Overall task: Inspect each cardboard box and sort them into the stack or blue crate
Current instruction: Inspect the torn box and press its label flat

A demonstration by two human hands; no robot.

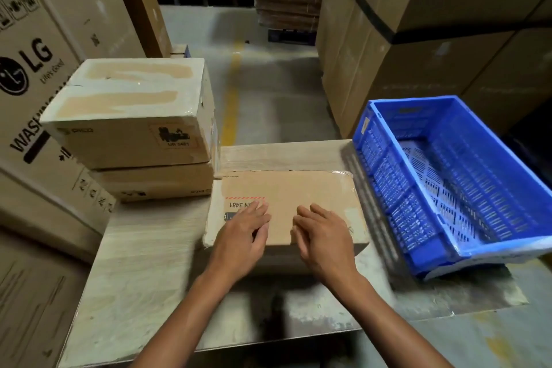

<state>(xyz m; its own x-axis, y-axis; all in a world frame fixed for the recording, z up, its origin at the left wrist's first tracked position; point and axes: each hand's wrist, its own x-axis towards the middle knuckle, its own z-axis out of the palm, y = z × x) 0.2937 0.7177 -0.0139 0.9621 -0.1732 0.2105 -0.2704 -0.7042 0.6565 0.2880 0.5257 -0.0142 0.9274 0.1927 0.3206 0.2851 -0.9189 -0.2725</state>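
A flat brown cardboard box [301,194] with a "UN 3481" label lies on the work surface in front of me. My left hand [242,233] and my right hand [321,233] rest flat on its near top face, fingers spread, gripping nothing. To the left stands a stack of two cardboard boxes [131,116], the upper one with white, partly peeled tape on top. On the right sits the blue crate [388,176], tilted slightly and with nothing inside.
The work surface [143,272] is a wrapped pallet top with its front edge near me. Large LG cartons [33,75] rise at the left and tall brown cartons [418,39] at the right. A concrete aisle with a yellow line [233,92] runs ahead.
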